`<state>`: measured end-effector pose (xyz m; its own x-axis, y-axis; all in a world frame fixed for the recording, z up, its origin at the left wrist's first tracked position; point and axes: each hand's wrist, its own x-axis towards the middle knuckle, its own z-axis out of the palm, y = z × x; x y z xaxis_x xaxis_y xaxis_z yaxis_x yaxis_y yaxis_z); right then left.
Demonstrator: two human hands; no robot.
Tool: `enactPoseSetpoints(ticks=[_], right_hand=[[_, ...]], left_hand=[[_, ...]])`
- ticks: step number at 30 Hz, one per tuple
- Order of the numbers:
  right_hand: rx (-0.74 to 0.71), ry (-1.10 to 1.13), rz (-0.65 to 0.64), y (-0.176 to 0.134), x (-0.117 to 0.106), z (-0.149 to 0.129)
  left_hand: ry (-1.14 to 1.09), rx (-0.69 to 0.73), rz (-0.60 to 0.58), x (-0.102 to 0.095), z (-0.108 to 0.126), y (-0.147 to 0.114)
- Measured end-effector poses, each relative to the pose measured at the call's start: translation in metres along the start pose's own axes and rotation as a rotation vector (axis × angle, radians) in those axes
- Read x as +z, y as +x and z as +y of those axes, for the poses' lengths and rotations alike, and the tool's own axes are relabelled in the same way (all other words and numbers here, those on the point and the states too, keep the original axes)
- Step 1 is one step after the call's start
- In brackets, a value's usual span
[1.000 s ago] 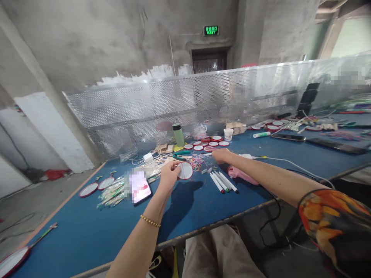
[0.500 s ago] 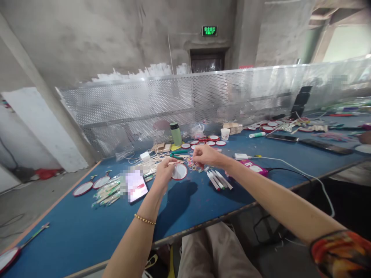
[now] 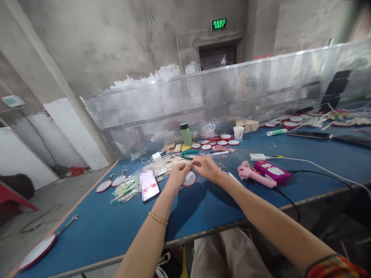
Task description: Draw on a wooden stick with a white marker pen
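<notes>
My left hand (image 3: 177,174) is closed on a small round white disc with a red rim (image 3: 190,179), held just above the blue table. Close beside it, my right hand (image 3: 207,168) is pinched, its fingertips meeting those of my left hand at the upper edge of the disc. Whatever lies between the right fingertips is too small and hidden to make out. Behind my hands are thin wooden sticks (image 3: 165,164) and green-handled pliers (image 3: 188,153). Some coloured rubber bands (image 3: 222,165) lie by the right wrist, and white pens (image 3: 234,177) are partly covered by the forearm.
A phone (image 3: 149,185) and bagged sticks (image 3: 126,189) lie to the left. A pink glue gun (image 3: 255,174) and purple box (image 3: 272,172) with cables are on the right. At the back stand a green bottle (image 3: 186,134), paper cup (image 3: 238,133) and perforated metal screen (image 3: 162,104).
My right hand has moved from over the rubber bands to the left hand, and their fingertips now meet at the disc. The view has shifted, bringing the pink glue gun into sight.
</notes>
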<state>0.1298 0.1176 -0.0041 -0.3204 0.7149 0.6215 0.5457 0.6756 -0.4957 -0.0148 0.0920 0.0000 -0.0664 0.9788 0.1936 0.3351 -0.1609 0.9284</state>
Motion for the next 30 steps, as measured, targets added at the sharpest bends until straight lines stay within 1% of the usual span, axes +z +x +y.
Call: enactPoseSetpoints(ticks=[5,9,11,13,16,20,23,25,28,30], right_hand=[[-0.051,0.021,-0.005,-0.003,0.003,0.006],[-0.109,0.048,0.007,-0.005,0.004,0.009],[-0.108,0.027,0.009,-0.005,0.004,0.009],[-0.077,0.005,-0.013,-0.004,0.005,0.008],[0.032,0.008,-0.039,-0.001,0.004,0.007],[0.168,0.017,0.028,0.003,0.000,0.010],[0.215,0.055,0.048,0.003,-0.004,0.010],[0.257,0.245,0.014,0.002,-0.007,0.007],[0.330,0.790,-0.065,-0.001,-0.009,-0.001],[0.311,1.074,-0.100,-0.003,-0.010,-0.005]], left_hand=[[-0.004,0.061,-0.083,0.000,-0.001,-0.001],[0.014,0.072,-0.086,0.000,-0.003,0.001],[0.038,0.084,-0.072,0.000,-0.004,0.001],[0.071,0.112,-0.056,0.001,-0.003,0.000],[0.102,0.147,-0.029,0.003,-0.001,-0.002],[0.068,0.145,-0.018,0.003,0.002,-0.004],[0.051,0.155,-0.023,0.001,0.004,-0.004],[0.052,0.160,-0.015,0.000,0.004,-0.003],[0.045,0.162,-0.001,-0.001,0.005,-0.002],[0.035,0.164,-0.003,0.000,0.005,-0.002]])
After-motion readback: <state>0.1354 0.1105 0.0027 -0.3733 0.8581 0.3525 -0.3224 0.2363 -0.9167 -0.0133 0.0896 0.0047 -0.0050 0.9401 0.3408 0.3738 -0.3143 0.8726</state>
